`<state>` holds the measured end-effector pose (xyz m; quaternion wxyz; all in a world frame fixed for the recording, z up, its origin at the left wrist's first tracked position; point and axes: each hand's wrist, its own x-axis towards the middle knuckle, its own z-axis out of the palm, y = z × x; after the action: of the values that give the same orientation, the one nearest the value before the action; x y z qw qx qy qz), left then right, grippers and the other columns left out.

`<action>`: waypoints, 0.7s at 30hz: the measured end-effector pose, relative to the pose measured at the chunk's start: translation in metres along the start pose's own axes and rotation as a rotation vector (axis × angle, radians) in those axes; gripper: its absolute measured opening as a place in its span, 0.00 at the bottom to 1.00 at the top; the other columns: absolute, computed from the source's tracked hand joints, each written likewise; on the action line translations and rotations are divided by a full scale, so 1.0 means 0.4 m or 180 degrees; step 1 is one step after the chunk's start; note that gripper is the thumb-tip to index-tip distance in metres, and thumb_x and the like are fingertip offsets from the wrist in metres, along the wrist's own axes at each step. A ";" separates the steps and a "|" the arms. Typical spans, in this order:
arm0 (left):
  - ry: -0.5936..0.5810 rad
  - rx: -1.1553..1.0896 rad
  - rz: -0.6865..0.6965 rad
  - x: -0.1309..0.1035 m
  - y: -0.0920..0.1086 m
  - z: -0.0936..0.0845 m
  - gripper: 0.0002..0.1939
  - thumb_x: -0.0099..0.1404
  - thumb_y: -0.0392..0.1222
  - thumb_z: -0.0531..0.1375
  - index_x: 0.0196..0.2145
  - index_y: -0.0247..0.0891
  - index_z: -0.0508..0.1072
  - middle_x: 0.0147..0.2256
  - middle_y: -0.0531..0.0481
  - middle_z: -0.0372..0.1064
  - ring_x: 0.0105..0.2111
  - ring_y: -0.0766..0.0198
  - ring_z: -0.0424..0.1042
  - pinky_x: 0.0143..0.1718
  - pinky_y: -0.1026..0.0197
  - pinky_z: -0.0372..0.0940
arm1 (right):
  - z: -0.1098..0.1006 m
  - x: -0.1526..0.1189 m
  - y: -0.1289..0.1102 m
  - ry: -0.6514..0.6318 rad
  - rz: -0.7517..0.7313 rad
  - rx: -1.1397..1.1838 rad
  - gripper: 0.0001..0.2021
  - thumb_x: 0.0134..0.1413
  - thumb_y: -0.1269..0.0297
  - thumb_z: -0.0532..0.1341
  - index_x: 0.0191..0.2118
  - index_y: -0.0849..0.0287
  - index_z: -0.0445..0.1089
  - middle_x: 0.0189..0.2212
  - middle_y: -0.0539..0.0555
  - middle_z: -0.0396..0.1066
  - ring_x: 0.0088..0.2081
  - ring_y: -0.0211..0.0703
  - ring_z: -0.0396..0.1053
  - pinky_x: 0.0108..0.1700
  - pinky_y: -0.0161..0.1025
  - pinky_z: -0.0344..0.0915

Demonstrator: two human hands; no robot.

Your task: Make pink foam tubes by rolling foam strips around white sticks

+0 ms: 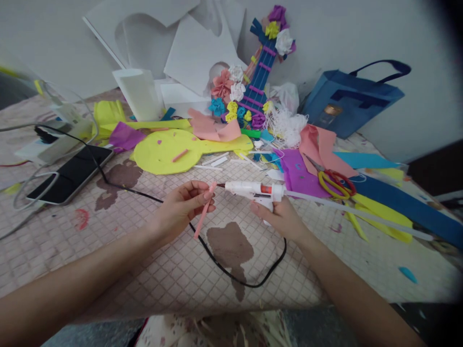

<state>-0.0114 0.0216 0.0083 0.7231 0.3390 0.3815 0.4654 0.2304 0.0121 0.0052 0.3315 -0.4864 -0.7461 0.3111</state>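
Between the thumb and fingers of my left hand point(184, 207) is a narrow pink paper strip point(203, 217), its lower end hanging down toward the table. My right hand point(284, 217) is wrapped round the handle of a white hot glue gun point(246, 189). The gun's dark nozzle points left and meets or nearly meets the strip's upper end; I cannot tell if they touch. A long translucent glue stick point(354, 212) sticks out of the gun's back. Beyond my hands lies a yellow guitar-shaped cutout point(166, 153) with a small pink strip on it.
A decorated blue paper guitar point(258, 79) leans at the back. Red-and-yellow scissors point(334, 183) lie among paper scraps on the right, near a blue bag point(350, 103). At left are a phone point(72, 173) and a power strip point(54, 144). A black cord point(231, 277) loops below my hands.
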 end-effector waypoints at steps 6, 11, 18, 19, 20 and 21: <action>-0.0130 -0.0013 -0.0166 -0.008 -0.011 0.000 0.10 0.54 0.34 0.67 0.33 0.34 0.70 0.29 0.54 0.71 0.26 0.71 0.71 0.33 0.67 0.69 | -0.005 0.043 0.062 0.0810 0.0438 -0.0556 0.13 0.55 0.55 0.56 0.30 0.61 0.68 0.22 0.51 0.66 0.26 0.40 0.63 0.30 0.37 0.60; -0.0132 -0.0059 -0.0398 -0.016 -0.015 0.009 0.11 0.54 0.34 0.67 0.33 0.34 0.69 0.29 0.53 0.71 0.26 0.71 0.71 0.31 0.67 0.69 | -0.010 0.057 0.100 0.0799 0.0524 -0.0919 0.15 0.54 0.54 0.55 0.31 0.62 0.69 0.21 0.50 0.64 0.23 0.40 0.60 0.28 0.37 0.57; -0.0118 -0.0083 -0.0384 -0.013 -0.015 0.009 0.11 0.53 0.33 0.67 0.33 0.33 0.69 0.28 0.52 0.71 0.26 0.71 0.71 0.31 0.67 0.69 | -0.012 0.048 0.099 0.0474 0.0470 -0.1277 0.17 0.54 0.55 0.56 0.41 0.63 0.69 0.27 0.55 0.70 0.26 0.43 0.64 0.28 0.37 0.58; -0.0125 -0.0083 -0.0384 -0.013 -0.015 0.009 0.11 0.53 0.33 0.67 0.33 0.33 0.69 0.28 0.53 0.71 0.25 0.71 0.71 0.30 0.68 0.69 | -0.016 0.047 0.097 0.0414 0.0489 -0.1303 0.17 0.54 0.55 0.55 0.42 0.63 0.69 0.27 0.55 0.70 0.26 0.43 0.64 0.27 0.37 0.57; -0.0134 -0.0083 -0.0385 -0.013 -0.015 0.010 0.11 0.53 0.33 0.67 0.32 0.33 0.69 0.28 0.53 0.71 0.25 0.71 0.71 0.30 0.68 0.68 | -0.022 0.046 0.094 0.0359 0.0508 -0.1359 0.18 0.55 0.54 0.55 0.43 0.62 0.69 0.27 0.55 0.70 0.26 0.44 0.65 0.27 0.37 0.57; -0.0144 -0.0080 -0.0390 -0.013 -0.014 0.010 0.11 0.53 0.33 0.67 0.32 0.33 0.69 0.28 0.53 0.71 0.26 0.71 0.71 0.30 0.68 0.68 | -0.027 0.044 0.090 0.0309 0.0527 -0.1456 0.18 0.55 0.53 0.55 0.44 0.62 0.69 0.28 0.56 0.70 0.26 0.44 0.65 0.27 0.37 0.57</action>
<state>-0.0069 0.0141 0.0066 0.7629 0.3163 0.3793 0.4173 0.2522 0.0421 -0.0132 0.2216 -0.6226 -0.7380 0.1365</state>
